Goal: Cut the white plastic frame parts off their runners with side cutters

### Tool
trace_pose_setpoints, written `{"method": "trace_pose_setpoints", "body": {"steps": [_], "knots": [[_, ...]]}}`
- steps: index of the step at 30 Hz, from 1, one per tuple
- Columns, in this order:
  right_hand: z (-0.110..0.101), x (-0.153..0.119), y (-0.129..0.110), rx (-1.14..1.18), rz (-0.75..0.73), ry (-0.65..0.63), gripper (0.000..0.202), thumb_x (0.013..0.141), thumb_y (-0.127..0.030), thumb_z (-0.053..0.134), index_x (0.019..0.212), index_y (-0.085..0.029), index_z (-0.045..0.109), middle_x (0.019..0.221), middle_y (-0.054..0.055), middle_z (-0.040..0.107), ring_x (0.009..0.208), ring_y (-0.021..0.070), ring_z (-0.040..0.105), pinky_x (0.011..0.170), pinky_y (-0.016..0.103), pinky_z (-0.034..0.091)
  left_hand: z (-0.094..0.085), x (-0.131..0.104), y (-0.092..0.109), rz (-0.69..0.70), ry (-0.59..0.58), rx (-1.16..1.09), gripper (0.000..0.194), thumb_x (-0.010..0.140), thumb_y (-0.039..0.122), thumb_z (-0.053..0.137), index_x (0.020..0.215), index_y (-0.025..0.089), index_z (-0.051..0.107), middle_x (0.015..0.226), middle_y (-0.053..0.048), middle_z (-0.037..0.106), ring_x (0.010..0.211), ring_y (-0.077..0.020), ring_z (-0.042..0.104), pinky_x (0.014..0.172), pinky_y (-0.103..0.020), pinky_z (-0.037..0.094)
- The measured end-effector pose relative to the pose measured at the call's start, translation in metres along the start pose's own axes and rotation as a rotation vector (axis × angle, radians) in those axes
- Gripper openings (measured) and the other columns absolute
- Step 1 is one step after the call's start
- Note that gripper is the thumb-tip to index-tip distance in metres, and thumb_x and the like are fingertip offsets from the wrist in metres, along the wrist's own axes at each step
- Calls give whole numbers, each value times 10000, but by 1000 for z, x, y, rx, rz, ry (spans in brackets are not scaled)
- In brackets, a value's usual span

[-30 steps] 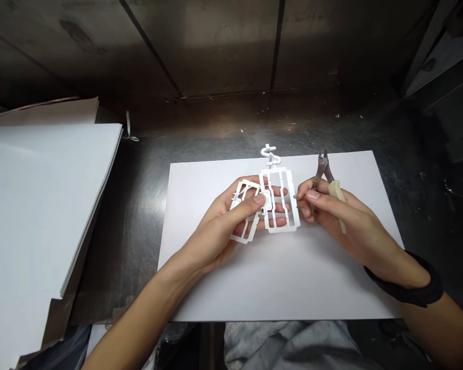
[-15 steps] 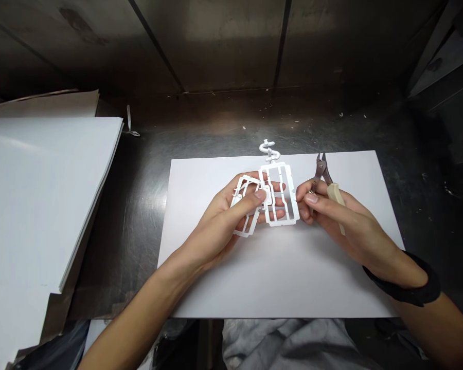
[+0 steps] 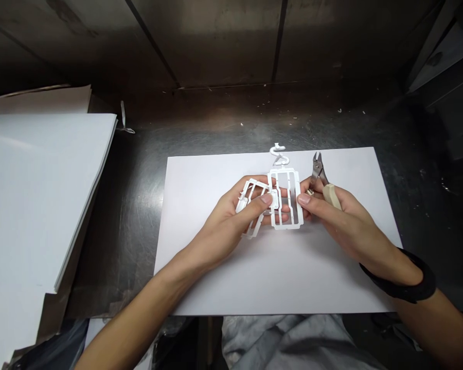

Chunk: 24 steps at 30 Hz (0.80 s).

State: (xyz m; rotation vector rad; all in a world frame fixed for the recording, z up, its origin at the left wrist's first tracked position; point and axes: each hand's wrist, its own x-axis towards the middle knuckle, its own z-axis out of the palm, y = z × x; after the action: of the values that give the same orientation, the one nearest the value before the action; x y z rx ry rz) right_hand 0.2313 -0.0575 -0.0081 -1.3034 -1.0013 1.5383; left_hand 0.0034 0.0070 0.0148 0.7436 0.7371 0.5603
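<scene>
Over the white sheet (image 3: 285, 277), both hands (image 3: 231, 210) (image 3: 332, 205) are pinching the white frame (image 3: 300, 200), seemingly steadying it, pliers (image 3: 318, 167) tucked ready.

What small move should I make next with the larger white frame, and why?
I'd probably pinch the larger white frame more firmly with the right hand: that thumb rests on its edge, the left hand holds the other side, and the cutters point away.
</scene>
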Motion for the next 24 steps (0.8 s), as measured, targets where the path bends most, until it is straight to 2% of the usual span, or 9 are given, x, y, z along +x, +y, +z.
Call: {"method": "trace_pose_setpoints", "body": {"steps": [5, 8, 12, 17, 20, 22, 24], "knots": [[2, -2, -3, 9, -9, 47, 255, 1131, -474, 777, 1035, -253, 694, 991, 29, 547, 874, 240, 517, 797, 365, 427, -2, 0, -1, 23, -28, 23, 249, 1067, 215, 722, 1312, 222, 677, 1391, -64, 735, 1167, -212, 757, 948, -284, 640], [1, -1, -1, 13, -79, 132, 201, 1132, -416, 776, 1039, -259, 691, 964, 26, 538, 848, 232, 506, 769, 350, 425, -2, 0, -2, 34, -43, 67, 312, 1018, 217, 812, 1292, 209, 661, 1246, -43, 761, 1091, -187, 767, 986, -313, 651], [-3, 1, 4, 16, -157, 188, 157, 1127, -341, 779, 1024, -252, 702, 911, 26, 559, 804, 223, 522, 749, 330, 440, 1, 1, -5, 45, -54, 147, 440, 933, 123, 884, 1275, 202, 619, 1068, 4, 783, 901, -125, 775, 891, -229, 624], [-2, 3, 1, 92, -88, 195, 135, 1120, -280, 771, 1014, -243, 696, 814, 13, 566, 744, 201, 540, 686, 271, 466, 5, 0, -12, 124, 28, 223, 571, 852, 44, 918, 1296, 225, 608, 947, 45, 744, 836, -94, 704, 753, -158, 558], [1, 3, -4, 220, -3, 177, 156, 1118, -259, 756, 984, -227, 683, 794, 13, 576, 719, 188, 545, 659, 240, 495, 7, -4, -14, 232, 66, 291, 620, 885, 75, 904, 1379, 271, 584, 1046, 34, 722, 825, -90, 687, 733, -167, 552], [3, 3, -6, 297, 30, 151, 176, 1121, -253, 747, 960, -217, 685, 787, 14, 581, 709, 182, 551, 657, 228, 523, 7, -7, -14, 316, 67, 356, 594, 915, 91, 883, 1390, 288, 586, 1178, 9, 708, 851, -93, 698, 757, -182, 562], [3, 3, -7, 332, 43, 124, 182, 1127, -241, 737, 953, -213, 692, 773, 9, 579, 703, 177, 556, 667, 219, 544, 6, -8, -14, 374, 42, 406, 528, 934, 101, 868, 1358, 287, 615, 1203, 0, 694, 870, -101, 703, 770, -193, 565]]}}
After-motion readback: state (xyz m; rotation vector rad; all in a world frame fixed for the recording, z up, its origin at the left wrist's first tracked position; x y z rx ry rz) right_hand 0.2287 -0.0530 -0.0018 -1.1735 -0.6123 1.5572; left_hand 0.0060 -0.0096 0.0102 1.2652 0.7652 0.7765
